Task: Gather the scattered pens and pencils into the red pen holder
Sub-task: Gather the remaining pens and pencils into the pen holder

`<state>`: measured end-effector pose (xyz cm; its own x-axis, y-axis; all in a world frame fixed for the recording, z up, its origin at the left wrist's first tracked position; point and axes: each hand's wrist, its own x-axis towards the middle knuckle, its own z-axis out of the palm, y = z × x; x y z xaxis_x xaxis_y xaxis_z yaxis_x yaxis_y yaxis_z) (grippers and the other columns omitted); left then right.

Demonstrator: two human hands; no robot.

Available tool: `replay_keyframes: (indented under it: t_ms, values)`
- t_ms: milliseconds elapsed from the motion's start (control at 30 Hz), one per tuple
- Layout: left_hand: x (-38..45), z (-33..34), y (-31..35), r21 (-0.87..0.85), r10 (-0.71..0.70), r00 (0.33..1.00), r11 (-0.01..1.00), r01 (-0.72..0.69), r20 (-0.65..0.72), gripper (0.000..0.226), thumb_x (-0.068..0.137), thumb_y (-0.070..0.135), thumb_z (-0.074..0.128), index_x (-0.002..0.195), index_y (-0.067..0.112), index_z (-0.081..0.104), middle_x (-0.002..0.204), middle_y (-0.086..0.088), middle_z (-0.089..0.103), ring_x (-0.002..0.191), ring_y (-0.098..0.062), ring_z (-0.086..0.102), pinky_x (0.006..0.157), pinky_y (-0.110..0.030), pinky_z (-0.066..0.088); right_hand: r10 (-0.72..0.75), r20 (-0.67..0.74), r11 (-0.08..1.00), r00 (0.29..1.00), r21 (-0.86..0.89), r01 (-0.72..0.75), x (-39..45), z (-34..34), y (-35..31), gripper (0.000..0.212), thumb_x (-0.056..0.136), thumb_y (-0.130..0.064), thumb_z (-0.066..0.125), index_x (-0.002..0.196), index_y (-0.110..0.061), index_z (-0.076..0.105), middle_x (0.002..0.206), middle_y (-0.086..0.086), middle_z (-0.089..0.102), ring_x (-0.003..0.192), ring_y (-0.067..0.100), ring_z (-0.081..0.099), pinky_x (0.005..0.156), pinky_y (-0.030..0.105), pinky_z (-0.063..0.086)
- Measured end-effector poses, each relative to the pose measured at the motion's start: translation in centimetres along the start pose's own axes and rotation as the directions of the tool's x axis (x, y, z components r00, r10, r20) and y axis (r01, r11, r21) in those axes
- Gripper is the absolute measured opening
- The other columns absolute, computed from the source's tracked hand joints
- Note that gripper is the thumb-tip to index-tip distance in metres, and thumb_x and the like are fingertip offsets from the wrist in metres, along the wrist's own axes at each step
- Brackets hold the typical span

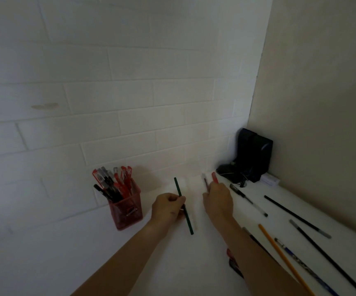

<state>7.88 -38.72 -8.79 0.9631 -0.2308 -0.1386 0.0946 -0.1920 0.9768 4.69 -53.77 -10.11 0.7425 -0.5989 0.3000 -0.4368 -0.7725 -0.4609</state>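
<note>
holder: red pen holder sits toward the desk's back-left, close to the wall, already stuffed with red and black pens standing upright

left hand: left hand has its grip closed round a dark green pencil, long axis running near-to-far, tip leaning slightly away from the holder

the key bit: holder is just left of that hand, so imo the left is way nearer for the drop. It'd need to tip the pencil upright first

right hand: right hand at mid-desk, grip closed on what looks like a red-capped pen plus maybe a second one, too blurry to swear to

leftovers: black pen, long black sticks and a yellow pencil lie strewn along the desk's right edge, well apart from the holder
</note>
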Motion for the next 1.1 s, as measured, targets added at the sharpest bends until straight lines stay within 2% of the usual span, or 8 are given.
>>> replay_keyframes:
  t_ms: [233, 367, 500, 600, 733, 833, 967, 1100]
  values:
    - [-0.6, -0.7, 0.3, 0.048, 0.054, 0.998, 0.997, -0.056, 0.04, 0.02, 0.088, 0.012, 0.072, 0.101, -0.003, 0.07, 0.089, -0.017, 0.074, 0.062, -0.02, 0.071, 0.054, -0.025, 0.058, 0.185, 0.126, 0.972, 0.975, 0.123, -0.201, -0.8, -0.7, -2.4, 0.01, 0.092, -0.007, 0.059, 0.101, -0.006, 0.064, 0.121, 0.014, 0.065, 0.1, 0.028, 0.066, 0.074, 0.029, 0.054]
    - [-1.4, -1.4, 1.5, 0.133, 0.248, 0.966, 0.962, -0.238, -0.069, 0.006, 0.088, 0.015, 0.069, 0.091, 0.01, 0.067, 0.082, -0.009, 0.073, 0.067, -0.022, 0.073, 0.065, -0.042, 0.064, 0.103, 0.228, 0.922, 0.968, 0.342, -0.179, -1.6, -1.6, -4.7, 0.028, 0.091, -0.005, 0.057, 0.116, -0.001, 0.07, 0.116, 0.015, 0.071, 0.102, 0.028, 0.068, 0.077, 0.022, 0.048]
    - [-3.0, -3.8, 4.9, 0.277, 0.528, 0.827, 0.838, -0.471, -0.191, 0.007, 0.092, 0.016, 0.063, 0.086, 0.016, 0.059, 0.075, 0.004, 0.065, 0.068, -0.015, 0.068, 0.067, -0.04, 0.06, 0.023, 0.279, 0.71, 0.96, 0.671, -0.213, -2.6, -3.4, -8.6, 0.029, 0.092, -0.007, 0.054, 0.117, -0.009, 0.068, 0.106, 0.012, 0.072, 0.092, 0.026, 0.07, 0.088, 0.043, 0.06]
    - [-4.4, -6.8, 7.9, 0.428, 0.692, 0.665, 0.711, -0.558, -0.28, 0.006, 0.094, 0.019, 0.062, 0.092, 0.013, 0.059, 0.075, 0.006, 0.065, 0.065, -0.009, 0.063, 0.063, -0.032, 0.054, -0.054, 0.194, 0.598, 0.979, 0.792, -0.124, -3.5, -5.1, -11.4, 0.014, 0.091, -0.012, 0.059, 0.102, -0.019, 0.062, 0.095, 0.002, 0.072, 0.086, 0.019, 0.071, 0.084, 0.038, 0.061]
    - [-4.5, -10.9, 9.6, 0.677, 0.789, 0.52, 0.579, -0.454, -0.327, 0.01, 0.094, 0.026, 0.06, 0.092, 0.018, 0.056, 0.075, 0.003, 0.07, 0.066, -0.019, 0.067, 0.069, -0.038, 0.051, -0.167, 0.04, 0.684, 0.985, 0.725, 0.086, -4.3, -5.9, -14.3, 0.006, 0.088, -0.015, 0.064, 0.094, -0.017, 0.064, 0.088, -0.004, 0.072, 0.082, 0.01, 0.067, 0.069, 0.014, 0.051]
    - [-3.8, -12.9, 9.3, 0.735, 0.765, 0.572, 0.565, -0.375, -0.297, 0.013, 0.09, 0.025, 0.063, 0.096, 0.021, 0.052, 0.075, 0.006, 0.071, 0.069, -0.019, 0.068, 0.077, -0.036, 0.042, -0.256, -0.021, 0.727, 0.966, 0.655, 0.207, -5.2, -5.2, -15.9, 0.005, 0.089, -0.012, 0.064, 0.092, -0.015, 0.062, 0.084, -0.006, 0.071, 0.072, 0.003, 0.061, 0.057, 0.002, 0.04]
    - [-3.0, -14.1, 8.6, 0.716, 0.721, 0.637, 0.595, -0.366, -0.273, 0.029, 0.083, 0.021, 0.064, 0.106, 0.025, 0.046, 0.072, 0.009, 0.071, 0.075, -0.015, 0.07, 0.08, -0.033, 0.03, -0.318, -0.018, 0.768, 0.948, 0.582, 0.268, -6.3, -3.4, -16.9, 0.008, 0.092, -0.016, 0.063, 0.086, -0.02, 0.059, 0.077, -0.007, 0.064, 0.069, 0.011, 0.059, 0.053, 0.01, 0.041]
    - [-2.4, -14.7, 8.5, 0.735, 0.715, 0.662, 0.571, -0.366, -0.225, 0.041, 0.087, 0.032, 0.062, 0.119, 0.023, 0.04, 0.068, 0.009, 0.07, 0.073, -0.013, 0.068, 0.088, -0.035, 0.029, -0.314, 0.03, 0.87, 0.949, 0.409, 0.275, -6.7, -1.6, -16.9, 0.002, 0.09, -0.02, 0.063, 0.09, -0.019, 0.062, 0.095, -0.001, 0.058, 0.077, 0.016, 0.056, 0.057, 0.017, 0.037]
